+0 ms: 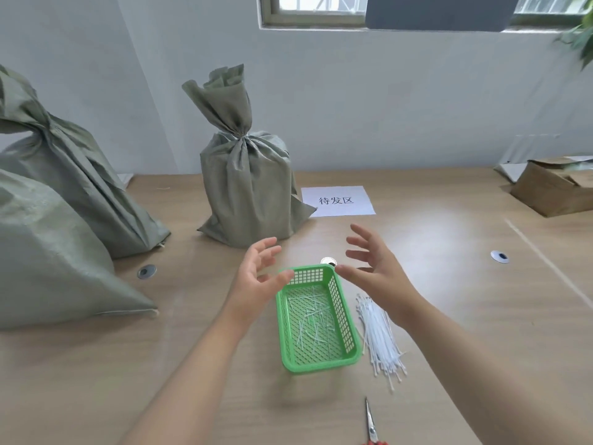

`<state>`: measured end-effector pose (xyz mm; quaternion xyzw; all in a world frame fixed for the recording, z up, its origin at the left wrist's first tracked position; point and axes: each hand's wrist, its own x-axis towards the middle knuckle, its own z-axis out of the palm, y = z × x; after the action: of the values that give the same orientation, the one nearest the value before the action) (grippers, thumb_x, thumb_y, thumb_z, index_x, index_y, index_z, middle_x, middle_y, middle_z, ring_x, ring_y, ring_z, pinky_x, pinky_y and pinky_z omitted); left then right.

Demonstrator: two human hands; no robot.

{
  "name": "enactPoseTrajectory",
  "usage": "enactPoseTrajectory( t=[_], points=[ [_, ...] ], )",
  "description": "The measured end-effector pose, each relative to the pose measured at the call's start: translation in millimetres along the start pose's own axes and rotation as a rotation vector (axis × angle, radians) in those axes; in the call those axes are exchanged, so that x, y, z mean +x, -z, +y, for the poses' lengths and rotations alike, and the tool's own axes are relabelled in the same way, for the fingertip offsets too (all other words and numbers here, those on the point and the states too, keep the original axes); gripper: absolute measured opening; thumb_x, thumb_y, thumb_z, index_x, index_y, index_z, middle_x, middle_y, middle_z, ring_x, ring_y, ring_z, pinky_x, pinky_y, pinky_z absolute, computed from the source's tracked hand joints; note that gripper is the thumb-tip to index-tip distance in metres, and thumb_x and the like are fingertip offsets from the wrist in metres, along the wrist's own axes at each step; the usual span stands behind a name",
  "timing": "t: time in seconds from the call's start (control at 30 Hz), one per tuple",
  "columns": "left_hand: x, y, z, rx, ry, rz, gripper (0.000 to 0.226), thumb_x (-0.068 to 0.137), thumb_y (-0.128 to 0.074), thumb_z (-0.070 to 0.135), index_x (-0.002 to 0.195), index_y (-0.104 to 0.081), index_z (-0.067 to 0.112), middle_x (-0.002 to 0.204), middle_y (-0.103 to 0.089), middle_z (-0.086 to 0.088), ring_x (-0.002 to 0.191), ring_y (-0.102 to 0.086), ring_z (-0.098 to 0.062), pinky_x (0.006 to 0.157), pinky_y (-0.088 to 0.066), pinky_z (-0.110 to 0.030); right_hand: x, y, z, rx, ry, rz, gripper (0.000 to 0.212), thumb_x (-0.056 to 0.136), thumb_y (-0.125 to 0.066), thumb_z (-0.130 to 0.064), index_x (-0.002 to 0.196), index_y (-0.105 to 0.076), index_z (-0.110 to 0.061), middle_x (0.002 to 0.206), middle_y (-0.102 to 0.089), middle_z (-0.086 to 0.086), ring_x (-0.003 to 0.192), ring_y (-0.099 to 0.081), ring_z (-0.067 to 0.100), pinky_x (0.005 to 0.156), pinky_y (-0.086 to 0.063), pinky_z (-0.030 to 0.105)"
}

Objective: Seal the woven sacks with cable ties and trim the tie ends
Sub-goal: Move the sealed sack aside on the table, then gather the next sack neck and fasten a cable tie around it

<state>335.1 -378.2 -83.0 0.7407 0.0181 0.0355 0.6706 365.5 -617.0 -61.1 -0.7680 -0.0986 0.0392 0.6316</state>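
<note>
A grey-green woven sack (247, 187) stands upright at the middle of the table, its neck cinched tight. Two more sacks sit at the left: one tied (73, 178), one lying in front (48, 252). My left hand (256, 274) and my right hand (372, 268) hover above the table with fingers spread, palms facing each other, holding nothing. Between and below them is a green mesh basket (349, 329) with several cut tie ends in it. A bundle of white cable ties (382, 335) lies right of the basket. Scissors (371, 425) lie at the near edge.
A white paper label (337, 200) lies flat beside the standing sack. A cardboard box (555, 187) sits at the far right. Round cable grommets are set into the tabletop (147, 271) (500, 256). A wall runs behind the table.
</note>
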Motion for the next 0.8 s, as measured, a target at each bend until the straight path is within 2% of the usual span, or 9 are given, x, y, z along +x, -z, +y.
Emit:
enactPoseTrajectory(
  t=[0.17,0.33,0.47,0.57,0.8],
  points=[
    [-30.1,2.0,-6.4,-0.024,0.042,0.013,0.068,0.062,-0.079,0.047,0.125,-0.054,0.044,0.131,-0.063,0.01,0.126,-0.054,-0.007,0.111,-0.043,-0.042,-22.2,-0.2,2.8,0.027,-0.003,-0.018,0.075,0.083,-0.079,-0.009,0.143,-0.043,-0.035,0.137,-0.053,-0.004,0.119,-0.059,0.009,0.078,-0.054,0.017],
    [-44.0,35.6,-10.6,-0.061,0.059,0.037,0.074,0.062,-0.079,0.046,0.13,-0.053,0.039,0.133,-0.062,0.007,0.127,-0.054,-0.011,0.111,-0.043,-0.046,-27.2,-32.6,-5.4,0.039,0.001,-0.024,0.076,0.081,-0.082,-0.014,0.143,-0.044,-0.037,0.136,-0.054,-0.006,0.12,-0.059,0.014,0.081,-0.055,0.021],
    [-47.5,89.1,-13.7,-0.065,0.04,0.038,0.074,0.063,-0.078,0.046,0.132,-0.052,0.037,0.133,-0.062,0.009,0.126,-0.055,-0.009,0.111,-0.043,-0.045,-24.5,-90.9,-17.4,0.069,0.018,-0.023,0.073,0.083,-0.08,-0.01,0.141,-0.046,-0.038,0.135,-0.055,-0.004,0.119,-0.06,0.014,0.083,-0.057,0.027],
    [-51.3,138.5,-16.2,-0.061,0.038,0.029,0.071,0.065,-0.078,0.045,0.131,-0.053,0.04,0.133,-0.063,0.011,0.125,-0.056,-0.005,0.111,-0.043,-0.044,-21.9,-147.1,-27.9,0.074,0.024,-0.023,0.073,0.078,-0.082,-0.019,0.138,-0.048,-0.043,0.134,-0.056,-0.006,0.118,-0.061,0.014,0.091,-0.057,0.037],
    [-62.0,250.0,-20.1,-0.058,0.038,0.072,0.072,0.063,-0.077,0.047,0.13,-0.052,0.041,0.133,-0.061,0.013,0.125,-0.055,-0.007,0.11,-0.044,-0.044,-13.6,-274.4,-55.0,0.092,0.047,-0.066,0.077,0.073,-0.079,-0.028,0.141,-0.046,-0.04,0.134,-0.055,-0.007,0.12,-0.059,0.013,0.097,-0.055,0.039]
  ],
)
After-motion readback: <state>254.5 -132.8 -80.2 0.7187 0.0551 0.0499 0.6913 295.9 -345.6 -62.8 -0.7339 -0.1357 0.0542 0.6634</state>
